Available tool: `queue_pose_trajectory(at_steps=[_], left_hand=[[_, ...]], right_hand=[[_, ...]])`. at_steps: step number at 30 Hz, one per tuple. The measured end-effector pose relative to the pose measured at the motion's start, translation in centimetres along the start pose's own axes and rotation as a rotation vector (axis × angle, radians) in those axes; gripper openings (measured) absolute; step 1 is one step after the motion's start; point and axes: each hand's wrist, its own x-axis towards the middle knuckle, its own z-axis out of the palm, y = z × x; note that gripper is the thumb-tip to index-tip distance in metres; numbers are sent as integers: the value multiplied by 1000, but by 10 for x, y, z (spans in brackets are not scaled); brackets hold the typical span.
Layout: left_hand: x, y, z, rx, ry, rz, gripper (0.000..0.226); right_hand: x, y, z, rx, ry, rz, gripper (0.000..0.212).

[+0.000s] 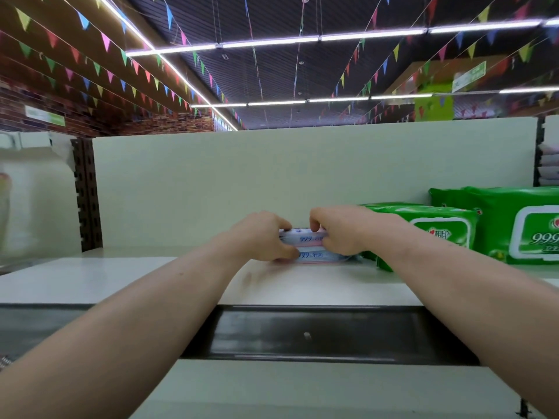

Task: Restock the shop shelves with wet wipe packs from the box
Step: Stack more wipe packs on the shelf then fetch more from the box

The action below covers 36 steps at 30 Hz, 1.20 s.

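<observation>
Two small white and pink wet wipe packs lie stacked on the top shelf (pixel 317 285), close to its back panel. My left hand (pixel 260 237) grips the left end of the upper pack (pixel 302 237), thumb under and fingers over it. My right hand (pixel 341 231) pinches the right end of the same pack, fingers curled on top. The lower pack (pixel 320 256) rests flat on the shelf beneath. The box is out of sight.
Green wet wipe packs (pixel 435 234) stand on the shelf right beside my right hand, with a larger green pack (pixel 520 225) further right. The pale back panel (pixel 272 176) rises behind. A dark price rail (pixel 317 334) runs along the shelf front. Bare shelf extends left.
</observation>
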Motion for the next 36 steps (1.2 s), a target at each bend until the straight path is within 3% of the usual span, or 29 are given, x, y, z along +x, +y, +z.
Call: queue_pose_trajectory(at_steps=[4, 11, 16, 23, 27, 36], left_hand=[[3, -4, 1, 51, -10, 19, 31], [6, -7, 2, 123, 6, 39, 30], [9, -8, 4, 252, 55, 12, 26], [8, -11, 7, 260, 58, -11, 16], [7, -12, 9, 123, 7, 5, 21], [11, -16, 9, 235, 83, -16, 20]], right_hand=[[-3, -1, -1, 57, -53, -3, 37], [2, 0, 5, -138, 60, -12, 36], [1, 2, 6, -84, 35, -10, 40], [2, -1, 7, -222, 84, 5, 34], [2, 2, 7, -144, 60, 22, 38], [8, 8, 10, -186, 94, -18, 29]])
